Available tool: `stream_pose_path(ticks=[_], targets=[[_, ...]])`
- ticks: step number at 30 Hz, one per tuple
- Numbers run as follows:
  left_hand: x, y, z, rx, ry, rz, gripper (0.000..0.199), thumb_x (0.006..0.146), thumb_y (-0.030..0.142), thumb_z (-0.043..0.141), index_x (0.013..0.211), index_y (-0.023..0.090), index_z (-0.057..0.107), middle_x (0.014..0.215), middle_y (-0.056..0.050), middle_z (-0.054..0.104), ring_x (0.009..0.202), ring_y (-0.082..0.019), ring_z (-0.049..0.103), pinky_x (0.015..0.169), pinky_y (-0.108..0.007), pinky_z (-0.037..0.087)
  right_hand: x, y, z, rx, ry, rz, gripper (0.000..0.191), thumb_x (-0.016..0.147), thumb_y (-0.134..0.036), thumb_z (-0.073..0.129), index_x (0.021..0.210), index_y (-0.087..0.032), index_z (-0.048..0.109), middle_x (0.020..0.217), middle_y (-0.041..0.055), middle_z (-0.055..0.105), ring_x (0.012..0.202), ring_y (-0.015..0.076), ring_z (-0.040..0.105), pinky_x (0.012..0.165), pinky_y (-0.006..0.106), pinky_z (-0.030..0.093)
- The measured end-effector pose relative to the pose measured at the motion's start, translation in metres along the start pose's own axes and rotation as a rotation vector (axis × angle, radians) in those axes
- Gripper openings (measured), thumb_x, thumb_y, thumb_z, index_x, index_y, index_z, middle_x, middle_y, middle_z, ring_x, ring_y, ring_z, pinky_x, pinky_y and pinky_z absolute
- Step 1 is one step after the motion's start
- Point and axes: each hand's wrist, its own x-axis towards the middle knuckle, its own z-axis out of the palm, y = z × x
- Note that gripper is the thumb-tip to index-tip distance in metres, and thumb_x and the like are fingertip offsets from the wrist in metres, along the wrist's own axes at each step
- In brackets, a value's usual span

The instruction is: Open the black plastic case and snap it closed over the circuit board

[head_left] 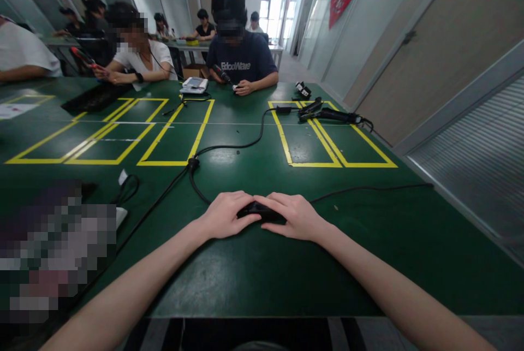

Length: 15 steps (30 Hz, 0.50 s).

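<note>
My left hand [228, 213] and my right hand [293, 214] meet over a dark, slim object [257, 208] on the green table [229, 280]. The fingers of both curve over its far side, with the thumbs at the near side, so most of it is hidden and I cannot make out its kind. A black cable [198, 190] runs in under my left hand from a knot or clump [193, 164]. Another thin cable [376, 188] leads away to the right of my right hand.
Yellow tape rectangles [164, 164] mark the table. A black device [333, 115] with cords lies at the far right, near a small black-and-white item [303, 90]. A white box-shaped device [194, 85] stands opposite. Across the table, a person [245, 56] holds a tool. A blurred patch covers the near left.
</note>
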Motion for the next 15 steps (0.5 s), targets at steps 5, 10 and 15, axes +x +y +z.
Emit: stream_pose_path(ticks=[5,10,15], targets=[[0.001,0.001,-0.001,-0.039,0.018,0.014,0.035,0.107,0.048,0.051,0.107,0.017,0.069,0.089,-0.005,0.073,0.076,-0.018,0.067,0.068,-0.027,0.048,-0.002,0.001,-0.001,-0.087,-0.081,-0.012,0.05,0.108,-0.044,0.05,0.155,-0.027,0.049,0.112,0.0072,0.07,0.08,0.0158,0.07,0.062,0.025,0.052],[0.001,-0.003,0.0,0.025,0.064,0.028,0.036,0.104,0.05,0.056,0.112,0.017,0.069,0.09,-0.007,0.074,0.08,-0.021,0.069,0.072,-0.031,0.053,-0.005,0.005,0.001,-0.057,-0.031,-0.007,0.044,0.107,-0.042,0.051,0.148,-0.027,0.059,0.115,0.0086,0.07,0.079,0.0162,0.07,0.064,0.026,0.053],[0.0,-0.01,-0.008,0.109,0.338,0.115,0.039,0.102,0.04,0.06,0.134,0.018,0.061,0.121,-0.013,0.074,0.11,-0.028,0.069,0.097,-0.045,0.054,-0.008,0.021,-0.007,0.202,0.161,0.203,0.046,0.104,-0.046,0.055,0.145,-0.026,0.062,0.109,0.0087,0.072,0.085,0.0202,0.07,0.073,0.031,0.058]])
